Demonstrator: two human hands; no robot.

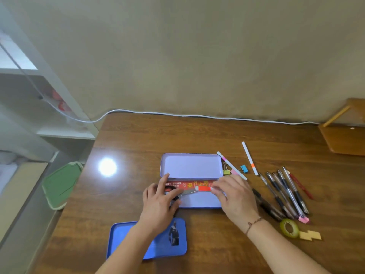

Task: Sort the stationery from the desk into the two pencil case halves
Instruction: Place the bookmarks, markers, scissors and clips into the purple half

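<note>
The lavender pencil case lies open at mid-desk, with its far half bare inside. Over the near half both hands work on a pair of scissors with dark handles and a grey blade. My left hand presses on the handle end. My right hand pinches an orange-and-white cap at the blade tip. A red printed strip runs along the hinge. To the right lie several pens, two white markers, a yellow binder clip and a blue clip.
A blue tin lid sits near the front edge, under my left forearm. A green tape roll, a yellow zigzag piece and a pink clip lie front right. A white cable runs along the back. A wooden shelf stands far right.
</note>
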